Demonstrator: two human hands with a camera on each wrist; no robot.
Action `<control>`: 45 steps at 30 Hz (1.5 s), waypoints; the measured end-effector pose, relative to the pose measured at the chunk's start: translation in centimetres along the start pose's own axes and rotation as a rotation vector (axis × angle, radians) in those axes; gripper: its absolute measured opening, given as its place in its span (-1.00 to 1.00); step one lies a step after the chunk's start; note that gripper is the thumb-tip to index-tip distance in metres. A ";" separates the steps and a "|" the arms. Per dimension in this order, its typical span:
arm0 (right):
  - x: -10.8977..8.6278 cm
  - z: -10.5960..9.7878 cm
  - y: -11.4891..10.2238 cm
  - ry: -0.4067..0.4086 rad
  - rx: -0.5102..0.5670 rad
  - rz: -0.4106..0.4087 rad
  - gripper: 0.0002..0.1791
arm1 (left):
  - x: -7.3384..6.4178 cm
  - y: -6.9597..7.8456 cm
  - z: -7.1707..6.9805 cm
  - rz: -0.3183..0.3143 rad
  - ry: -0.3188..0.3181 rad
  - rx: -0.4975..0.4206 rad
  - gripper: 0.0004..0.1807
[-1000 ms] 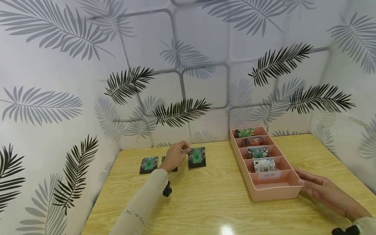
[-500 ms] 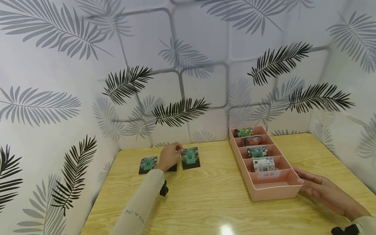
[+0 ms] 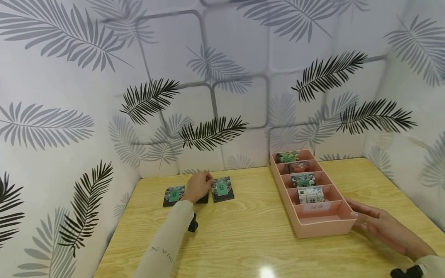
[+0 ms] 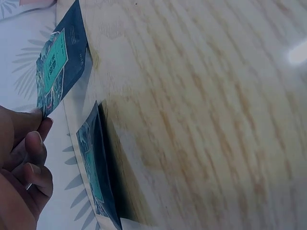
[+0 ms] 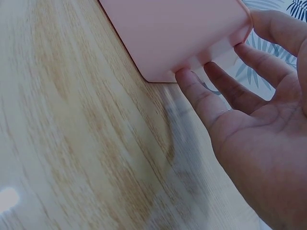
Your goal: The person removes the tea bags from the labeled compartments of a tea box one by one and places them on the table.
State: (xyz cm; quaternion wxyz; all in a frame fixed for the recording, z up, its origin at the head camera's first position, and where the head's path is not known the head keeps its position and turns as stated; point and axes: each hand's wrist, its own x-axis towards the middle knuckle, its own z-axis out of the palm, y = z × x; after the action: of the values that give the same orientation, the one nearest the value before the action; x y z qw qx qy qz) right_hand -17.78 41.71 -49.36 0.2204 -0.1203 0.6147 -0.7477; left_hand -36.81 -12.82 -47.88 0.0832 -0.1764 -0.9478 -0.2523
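In the left wrist view, the left hand [image 4: 21, 163] pinches one corner of a dark tea sachet [image 4: 61, 62] with a green label between thumb and index finger. The head view has this left hand [image 3: 198, 187] at the table's far side, the held sachet [image 3: 222, 189] to its right. A second sachet [image 3: 202, 199] lies partly hidden under the hand, and a third sachet [image 3: 174, 195] lies to its left. On the right, the right hand [image 3: 386, 227] touches the side of a pink divided box [image 3: 323, 229]. Its extended fingertips [image 5: 187, 76] meet the box wall [image 5: 187, 33].
Packets of several designs stand in the box's rear compartments, among them a white packet [image 3: 311, 195] and a green packet [image 3: 287, 156]. A paper label [image 3: 317, 207] is on the front divider. The wooden table [image 3: 243, 239] meets a leaf-patterned wall [image 3: 240, 96] behind.
The left hand has moved left with the pinched sachet, bringing it nearer the other two and slightly lower in view. The right hand and the box have stayed in place.
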 end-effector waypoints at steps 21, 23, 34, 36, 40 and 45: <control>-0.1 -0.3 0.0 0.019 -0.044 -0.009 -0.44 | 0.5 -1.0 1.2 -0.032 -0.002 0.063 -0.91; -0.1 -0.3 0.0 0.010 -0.037 -0.008 -0.43 | 0.6 -1.1 1.2 -0.032 0.001 0.076 -0.88; -0.3 -0.1 0.0 0.047 -0.091 0.041 -0.43 | 0.7 -0.6 1.3 0.048 0.011 0.061 -0.84; -0.3 -0.1 0.0 0.053 -0.092 0.042 -0.43 | 0.7 -0.2 1.4 0.060 0.009 0.043 -0.83; -0.2 -0.1 0.1 0.053 -0.074 0.025 -0.43 | 0.8 0.9 1.4 0.080 0.015 -0.018 -0.79; -0.1 0.0 0.2 0.040 -0.047 0.006 -0.44 | 0.6 2.8 1.3 0.102 -0.001 -0.061 -0.81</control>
State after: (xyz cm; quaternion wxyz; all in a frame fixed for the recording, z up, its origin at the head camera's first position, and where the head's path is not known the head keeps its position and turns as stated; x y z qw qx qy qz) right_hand -17.68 41.74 -49.52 0.2074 -0.1086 0.6369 -0.7345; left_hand -36.42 -9.72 -47.64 0.0899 -0.2269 -0.9295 -0.2765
